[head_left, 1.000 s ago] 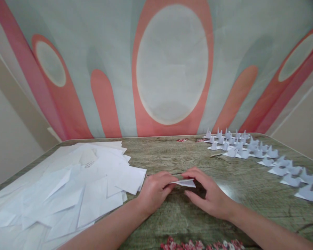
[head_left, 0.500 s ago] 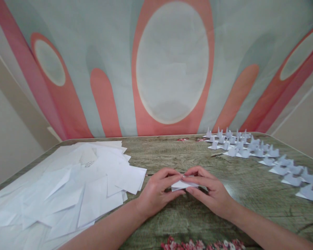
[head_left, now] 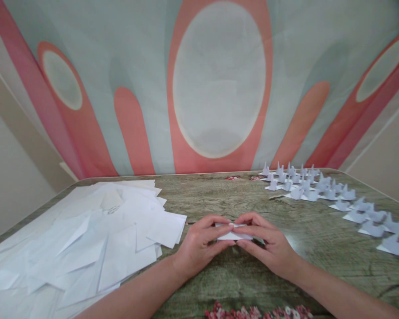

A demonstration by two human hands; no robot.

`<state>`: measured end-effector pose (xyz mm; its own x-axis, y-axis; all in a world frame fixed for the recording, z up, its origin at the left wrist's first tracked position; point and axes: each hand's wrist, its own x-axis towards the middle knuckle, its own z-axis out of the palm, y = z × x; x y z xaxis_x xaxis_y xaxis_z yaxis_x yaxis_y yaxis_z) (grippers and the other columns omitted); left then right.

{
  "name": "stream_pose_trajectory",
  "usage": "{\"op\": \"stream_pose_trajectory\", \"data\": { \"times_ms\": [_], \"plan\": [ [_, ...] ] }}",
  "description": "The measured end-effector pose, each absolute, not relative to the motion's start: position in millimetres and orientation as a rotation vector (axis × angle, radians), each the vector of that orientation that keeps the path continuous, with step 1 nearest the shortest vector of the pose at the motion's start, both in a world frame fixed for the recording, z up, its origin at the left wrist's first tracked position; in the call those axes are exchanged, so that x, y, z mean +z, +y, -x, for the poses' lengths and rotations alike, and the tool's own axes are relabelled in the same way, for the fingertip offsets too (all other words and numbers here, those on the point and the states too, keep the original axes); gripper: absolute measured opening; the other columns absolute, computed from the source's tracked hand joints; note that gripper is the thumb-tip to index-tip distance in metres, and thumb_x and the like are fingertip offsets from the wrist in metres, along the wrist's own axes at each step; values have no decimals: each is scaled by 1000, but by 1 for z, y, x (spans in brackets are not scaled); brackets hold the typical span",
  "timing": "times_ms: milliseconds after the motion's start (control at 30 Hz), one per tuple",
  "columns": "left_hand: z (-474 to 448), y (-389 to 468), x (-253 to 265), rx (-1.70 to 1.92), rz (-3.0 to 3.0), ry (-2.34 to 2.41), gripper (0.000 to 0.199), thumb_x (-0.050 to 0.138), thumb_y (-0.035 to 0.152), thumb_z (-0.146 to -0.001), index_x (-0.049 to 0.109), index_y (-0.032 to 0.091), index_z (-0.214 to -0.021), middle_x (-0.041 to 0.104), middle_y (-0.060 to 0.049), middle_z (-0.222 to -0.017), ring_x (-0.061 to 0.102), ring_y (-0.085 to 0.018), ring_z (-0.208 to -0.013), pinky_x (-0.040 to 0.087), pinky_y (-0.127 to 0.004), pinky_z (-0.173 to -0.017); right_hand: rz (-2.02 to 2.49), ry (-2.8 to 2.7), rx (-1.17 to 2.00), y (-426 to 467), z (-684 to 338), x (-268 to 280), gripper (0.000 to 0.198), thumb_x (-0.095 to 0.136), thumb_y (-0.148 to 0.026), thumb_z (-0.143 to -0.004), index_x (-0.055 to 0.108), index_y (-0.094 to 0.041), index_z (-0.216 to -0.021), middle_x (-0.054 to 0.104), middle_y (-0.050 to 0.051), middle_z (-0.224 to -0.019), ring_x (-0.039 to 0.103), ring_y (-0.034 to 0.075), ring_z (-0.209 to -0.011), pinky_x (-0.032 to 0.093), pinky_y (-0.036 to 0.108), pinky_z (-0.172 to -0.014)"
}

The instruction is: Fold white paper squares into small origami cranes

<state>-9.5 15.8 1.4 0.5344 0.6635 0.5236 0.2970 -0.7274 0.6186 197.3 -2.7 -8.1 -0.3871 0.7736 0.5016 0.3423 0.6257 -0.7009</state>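
A small piece of folded white paper [head_left: 234, 236] is held low over the middle of the table, between both hands. My left hand [head_left: 202, 237] pinches its left part, thumb below and fingers above. From the other side, my right hand [head_left: 269, 239] grips it in the same way. The fingertips of both hands nearly meet over the paper's centre and cover part of its folds.
Loose white paper sheets [head_left: 76, 243] are heaped across the left of the table [head_left: 199, 195]. Several folded paper birds [head_left: 322, 188] stand in rows at the right. Behind the table hangs a coral and grey-green patterned backdrop [head_left: 219, 166].
The fingers have shifted slightly on the folded paper, and a little more of its upper edge shows between them. The sheets and the paper birds stay where they were.
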Motion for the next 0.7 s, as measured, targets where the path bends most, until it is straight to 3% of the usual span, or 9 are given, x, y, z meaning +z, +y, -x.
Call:
{"op": "stream_pose_trajectory", "data": {
  "times_ms": [467, 700],
  "plan": [
    [8, 16, -1, 1057, -2277, 810, 22, 58, 22, -81, 67, 23, -101, 66, -5, -96, 61, -14, -88, 48, -23, -80, 811, -2039, 296, -3, -195, -12, 21, 56, -14, -81, 66, -22, -98, 60, 6, -86, 55, 17, -83, 47, 31, -72],
    [7, 14, -1, 1047, -2202, 794, 19, 57, 21, -81, 69, 20, -96, 69, -5, -87, 63, -13, -80, 49, -20, -75, 837, -2045, 285, -4, -194, -10, 17, 56, -14, -81, 67, -20, -92, 59, 4, -77, 53, 16, -75, 44, 30, -67]
  ]
}}
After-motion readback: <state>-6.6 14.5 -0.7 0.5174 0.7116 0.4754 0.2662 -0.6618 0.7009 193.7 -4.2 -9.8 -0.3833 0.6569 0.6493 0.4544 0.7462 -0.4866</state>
